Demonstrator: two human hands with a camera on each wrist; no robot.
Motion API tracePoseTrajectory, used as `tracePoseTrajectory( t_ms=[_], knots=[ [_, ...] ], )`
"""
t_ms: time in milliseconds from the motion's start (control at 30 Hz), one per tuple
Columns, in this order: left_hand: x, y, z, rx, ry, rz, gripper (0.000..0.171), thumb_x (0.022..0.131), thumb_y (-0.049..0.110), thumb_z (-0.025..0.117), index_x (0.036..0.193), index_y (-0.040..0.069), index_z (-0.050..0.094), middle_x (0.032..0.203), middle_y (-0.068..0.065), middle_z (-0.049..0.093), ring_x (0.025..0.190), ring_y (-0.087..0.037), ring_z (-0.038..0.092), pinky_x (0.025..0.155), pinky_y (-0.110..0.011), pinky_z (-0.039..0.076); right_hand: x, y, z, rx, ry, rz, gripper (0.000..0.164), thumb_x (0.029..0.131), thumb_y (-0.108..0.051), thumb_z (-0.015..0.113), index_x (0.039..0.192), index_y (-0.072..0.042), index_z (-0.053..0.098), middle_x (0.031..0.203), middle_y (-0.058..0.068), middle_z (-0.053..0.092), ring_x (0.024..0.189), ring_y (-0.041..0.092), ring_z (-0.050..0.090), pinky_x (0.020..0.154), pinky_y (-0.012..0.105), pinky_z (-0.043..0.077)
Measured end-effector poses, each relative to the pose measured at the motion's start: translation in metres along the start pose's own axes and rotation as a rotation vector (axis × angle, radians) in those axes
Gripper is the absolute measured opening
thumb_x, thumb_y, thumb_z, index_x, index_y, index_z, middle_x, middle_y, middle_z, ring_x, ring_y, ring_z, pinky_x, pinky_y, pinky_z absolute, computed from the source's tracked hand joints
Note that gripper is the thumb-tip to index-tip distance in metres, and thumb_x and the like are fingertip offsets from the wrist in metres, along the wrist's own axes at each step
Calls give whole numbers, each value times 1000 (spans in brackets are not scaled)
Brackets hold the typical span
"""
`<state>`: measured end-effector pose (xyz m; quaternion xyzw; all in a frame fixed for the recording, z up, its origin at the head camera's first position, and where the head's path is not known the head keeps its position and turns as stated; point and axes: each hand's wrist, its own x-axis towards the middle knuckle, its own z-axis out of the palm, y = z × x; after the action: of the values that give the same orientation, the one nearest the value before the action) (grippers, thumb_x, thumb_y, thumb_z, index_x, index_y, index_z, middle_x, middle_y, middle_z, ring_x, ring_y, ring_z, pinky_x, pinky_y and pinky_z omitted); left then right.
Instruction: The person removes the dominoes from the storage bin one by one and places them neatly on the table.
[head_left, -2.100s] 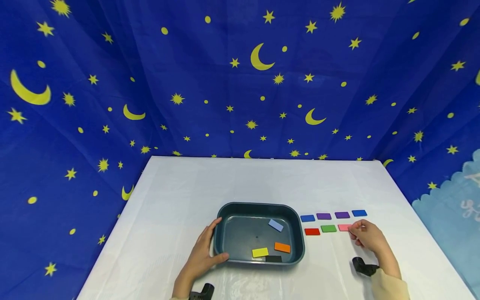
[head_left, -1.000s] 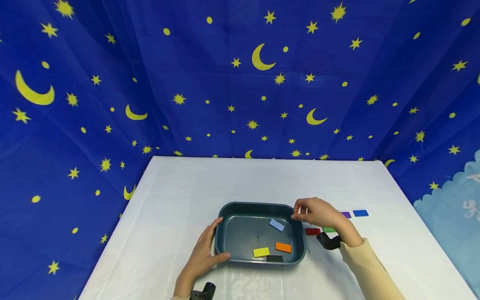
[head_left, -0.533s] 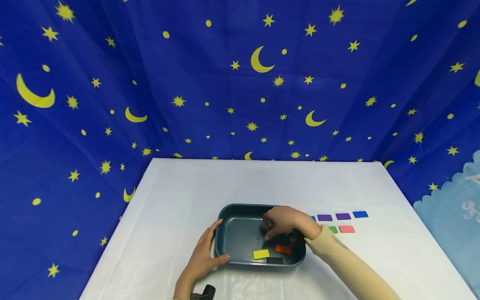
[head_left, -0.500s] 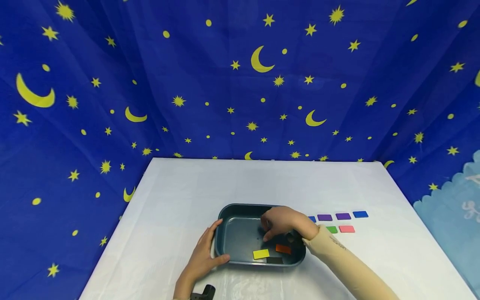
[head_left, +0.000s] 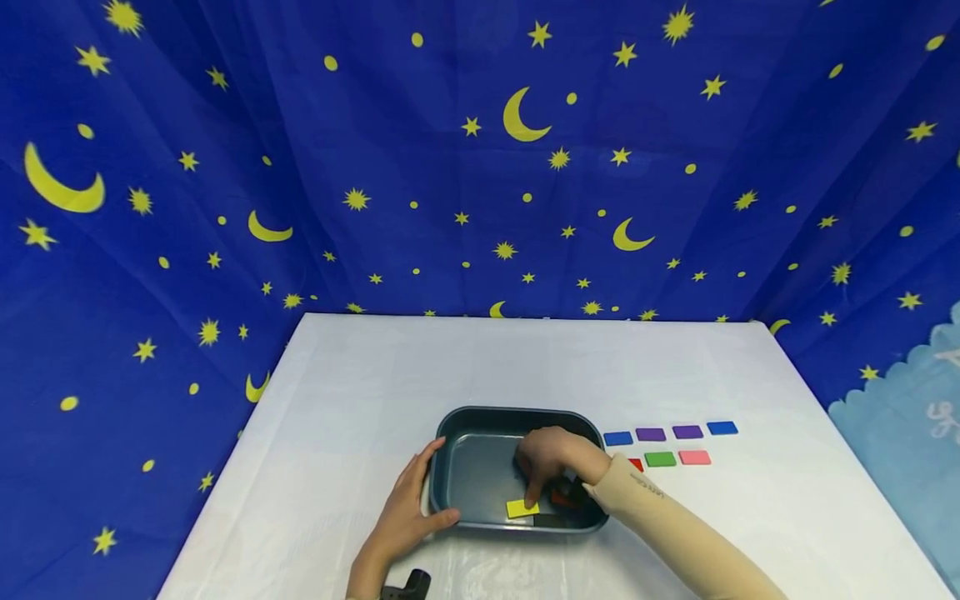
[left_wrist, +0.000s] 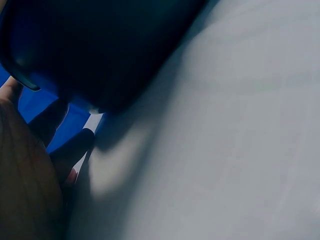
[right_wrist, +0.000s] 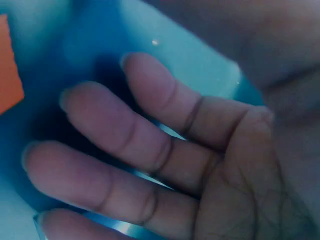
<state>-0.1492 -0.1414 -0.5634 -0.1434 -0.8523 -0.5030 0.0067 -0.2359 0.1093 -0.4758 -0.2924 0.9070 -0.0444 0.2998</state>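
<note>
A dark blue-grey plastic tray (head_left: 480,527) stands on the white table. My left hand (head_left: 405,500) rests against its left end, thumb at the near corner and fingers stretched along the side. In the left wrist view those fingers (left_wrist: 75,152) are spread beside the tray's wall. Inside the tray, my right hand (head_left: 551,454) touches a small yellow tile (head_left: 517,509) with one fingertip. The other fingers (right_wrist: 95,115) look loosely bent in the right wrist view, with nothing seen in them. An orange tile (right_wrist: 7,70) shows beside them. A black tile (head_left: 549,521) is partly covered.
Right of the tray lie two rows of tiles: a blue tile (head_left: 618,438), purple tile (head_left: 651,434), another purple tile (head_left: 687,432) and another blue tile (head_left: 722,427), then a half-hidden red tile (head_left: 637,463), green tile (head_left: 661,459) and pink tile (head_left: 694,457). A star-patterned curtain (head_left: 420,167) hangs behind.
From beside the pink tile, my right hand has moved left into the tray, then nearer to the yellow tile. It now covers the light blue tile's place. The left hand stays put.
</note>
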Motion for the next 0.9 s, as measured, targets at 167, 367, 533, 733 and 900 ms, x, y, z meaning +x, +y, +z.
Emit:
tracePoseTrajectory(
  t_ms=[167, 367, 533, 733, 900],
  knots=[
    [0, 2, -1, -7, -8, -4, 93, 70, 48, 76, 148, 40, 26, 151, -6, 29, 136, -42, 22, 101, -67, 21, 4, 3, 4, -13, 31, -9, 37, 62, -39, 88, 62, -17, 58, 61, -8, 52, 55, 8, 46, 51, 24, 39],
    [0, 1, -1, -4, -7, -29, 93, 70, 45, 77, 148, 40, 26, 152, -6, 29, 135, -42, 23, 100, -68, 21, 10, 6, 6, 28, 63, -38, 35, 66, -37, 86, 65, -18, 57, 62, -8, 51, 56, 8, 46, 51, 24, 39],
    [1, 0, 1, -9, -3, -18, 93, 70, 44, 76, 148, 40, 26, 151, -7, 30, 135, -42, 23, 102, -66, 20, 17, 5, 6, 40, 145, -76, 35, 66, -38, 86, 64, -19, 56, 61, -9, 49, 55, 7, 43, 50, 24, 36],
    [1, -1, 1, -17, 7, 16, 93, 69, 46, 76, 148, 38, 27, 151, -7, 31, 135, -42, 24, 103, -65, 20, 21, 5, 7, 9, 247, -94, 36, 65, -41, 85, 64, -20, 56, 60, -10, 48, 53, 7, 42, 49, 24, 35],
    [1, 0, 0, -16, 4, 8, 93, 70, 45, 77, 148, 39, 27, 151, -7, 31, 135, -43, 23, 101, -67, 21, 18, 4, 7, 8, 284, -141, 34, 68, -44, 83, 69, -19, 59, 62, -12, 49, 54, 6, 43, 49, 25, 36]
  ],
)
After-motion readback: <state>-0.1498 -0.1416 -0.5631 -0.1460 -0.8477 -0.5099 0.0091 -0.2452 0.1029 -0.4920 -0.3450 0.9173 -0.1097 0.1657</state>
